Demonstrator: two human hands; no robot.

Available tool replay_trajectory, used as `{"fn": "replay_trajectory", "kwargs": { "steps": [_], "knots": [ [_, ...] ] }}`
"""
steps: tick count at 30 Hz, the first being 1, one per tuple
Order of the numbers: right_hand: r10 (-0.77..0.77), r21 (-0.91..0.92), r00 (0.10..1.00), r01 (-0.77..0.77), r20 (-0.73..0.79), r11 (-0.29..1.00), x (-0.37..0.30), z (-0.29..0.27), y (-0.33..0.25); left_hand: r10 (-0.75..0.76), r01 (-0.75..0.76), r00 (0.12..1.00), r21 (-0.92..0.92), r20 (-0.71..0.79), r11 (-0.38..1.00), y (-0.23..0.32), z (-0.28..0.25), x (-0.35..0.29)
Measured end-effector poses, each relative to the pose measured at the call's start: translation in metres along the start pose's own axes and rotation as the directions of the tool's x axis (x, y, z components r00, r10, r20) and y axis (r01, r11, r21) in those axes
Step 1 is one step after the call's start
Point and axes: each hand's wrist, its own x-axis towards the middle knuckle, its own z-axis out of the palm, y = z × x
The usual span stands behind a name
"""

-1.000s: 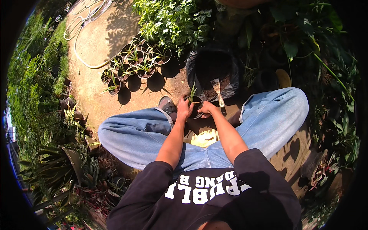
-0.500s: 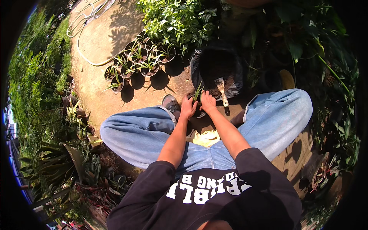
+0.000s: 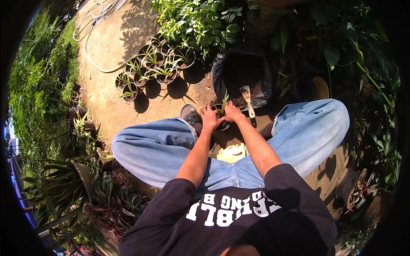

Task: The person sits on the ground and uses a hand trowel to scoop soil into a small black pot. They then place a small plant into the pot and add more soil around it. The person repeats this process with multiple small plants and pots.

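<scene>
- The person sits on a low yellow stool [image 3: 232,152] with knees spread, and both hands meet on the ground between the legs, at a small dark pot [image 3: 222,120] holding a thin green seedling [image 3: 224,101].
- The left hand [image 3: 210,118] cups the pot's left side, fingers curled down over its rim; the right hand [image 3: 232,113] presses against the right side, fingers bent in toward the plant. Both hands are closed around the pot, touching it (how firmly they grip cannot be told).
- The seedling stands upright between the two hands, its leaves rising above the fingertips.
- Just beyond the right hand a trowel [image 3: 247,97] lies with its blade in the dark soil of a black bag [image 3: 243,74] and its handle pointing back toward the hands.
- A dark shoe [image 3: 191,116] sits just beside the left hand, close enough to hem it in on that side.
- Farther off to the left, a cluster of potted seedlings [image 3: 149,68] stands on the bare earth, well apart from the hands.
- A pale hose [image 3: 92,51] curves over the ground beyond that cluster.
- The jeans [image 3: 153,147] close the space on both sides; leafy shrubs [image 3: 196,21] and shaded plants close it at the top and right.
- Open ground lies to the upper left, between the shoe and the pot cluster.
</scene>
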Motion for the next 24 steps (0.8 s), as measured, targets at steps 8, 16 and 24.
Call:
{"fn": "replay_trajectory", "kwargs": {
  "steps": [8, 16, 24],
  "knots": [
    [-0.024, -0.041, 0.992, 0.029, 0.121, 0.999, 0.000, -0.011, 0.000, -0.060, 0.066, 0.997, -0.175, 0.040, 0.982, -0.004, 0.007, 0.007],
    [0.426, 0.339, 0.901, -0.375, -0.086, 0.863, 0.005, 0.007, -0.009, 0.113, -0.123, 0.992, -0.298, -0.052, 0.946, -0.022, 0.011, 0.010],
    [0.613, 0.362, 0.787, -0.552, -0.072, 0.751, 0.003, 0.008, -0.026, 0.188, -0.211, 0.977, -0.358, -0.098, 0.910, -0.028, 0.009, 0.007]
  ]
}}
